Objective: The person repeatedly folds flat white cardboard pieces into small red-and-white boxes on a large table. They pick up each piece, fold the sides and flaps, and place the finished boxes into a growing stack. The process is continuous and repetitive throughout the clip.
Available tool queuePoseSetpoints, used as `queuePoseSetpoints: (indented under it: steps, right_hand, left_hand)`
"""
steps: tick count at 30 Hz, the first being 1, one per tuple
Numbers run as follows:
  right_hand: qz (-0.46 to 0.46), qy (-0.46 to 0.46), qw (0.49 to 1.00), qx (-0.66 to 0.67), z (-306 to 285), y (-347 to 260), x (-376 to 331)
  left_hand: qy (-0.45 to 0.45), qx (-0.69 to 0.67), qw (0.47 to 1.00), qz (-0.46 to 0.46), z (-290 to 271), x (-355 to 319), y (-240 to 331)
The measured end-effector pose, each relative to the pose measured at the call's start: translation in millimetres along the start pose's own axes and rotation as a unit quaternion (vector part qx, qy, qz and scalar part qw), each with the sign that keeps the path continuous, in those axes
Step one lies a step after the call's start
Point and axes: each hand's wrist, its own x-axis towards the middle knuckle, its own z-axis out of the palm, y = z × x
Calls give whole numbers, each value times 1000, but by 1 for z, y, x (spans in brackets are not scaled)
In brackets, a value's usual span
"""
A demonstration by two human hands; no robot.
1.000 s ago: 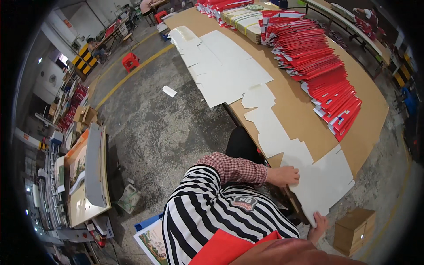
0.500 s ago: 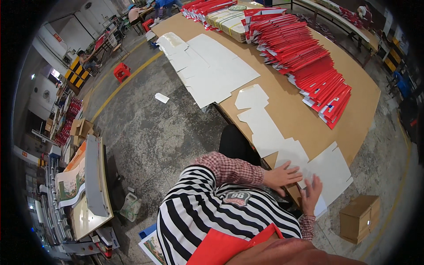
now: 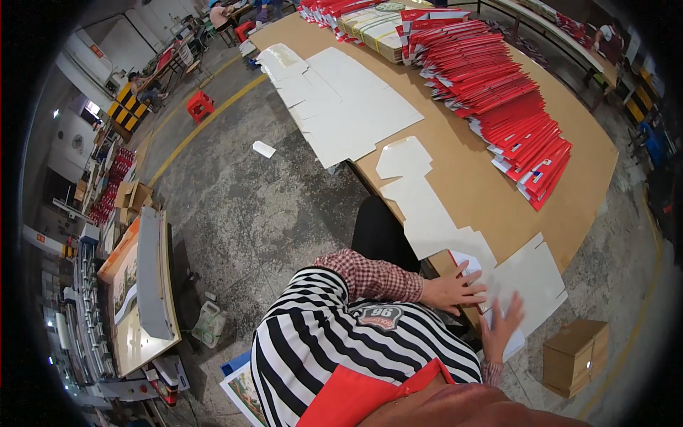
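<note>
Near the table's front corner, my left hand (image 3: 454,290) lies with its fingers spread on a flat white die-cut sheet (image 3: 427,213). A white flap with a thin red edge (image 3: 465,262) stands up by its fingertips. My right hand (image 3: 502,329), slightly blurred, is over the near end of the white card, its fingers apart. Another white cut-out piece (image 3: 532,274) lies just beyond it, reaching past the table edge. Farther left along the table rests a larger white die-cut sheet (image 3: 348,107). What lies directly beneath my palms is hidden.
A long fanned row of red-and-white folded pieces (image 3: 505,107) covers the far side of the brown table (image 3: 569,192). Beside it is a strapped bundle (image 3: 370,32). A cardboard box (image 3: 575,356) stands on the floor at right, a machine (image 3: 135,299) at left, a red stool (image 3: 200,105) beyond.
A white flap with a red edge now shows beside my left fingertips. My right hand has shifted slightly and blurs with motion. The view has tilted a little.
</note>
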Motion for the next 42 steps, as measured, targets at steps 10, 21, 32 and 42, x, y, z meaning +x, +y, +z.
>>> queuePoseSetpoints:
  steps: [10, 21, 32, 42]
  right_hand:
    - [283, 416, 587, 634, 2, 18, -51]
    - [-82, -32, 986, 142, 10, -4, 58]
    - [-57, -7, 997, -44, 41, -22, 52]
    - [-225, -97, 949, 199, 74, -81, 134]
  left_hand:
    - [-53, -166, 981, 91, 30, 46, 15]
    - [-114, 64, 990, -49, -61, -45, -58]
    - [-138, -294, 925, -195, -68, -9, -177]
    - [-40, 158, 971, -173, -83, -98, -57]
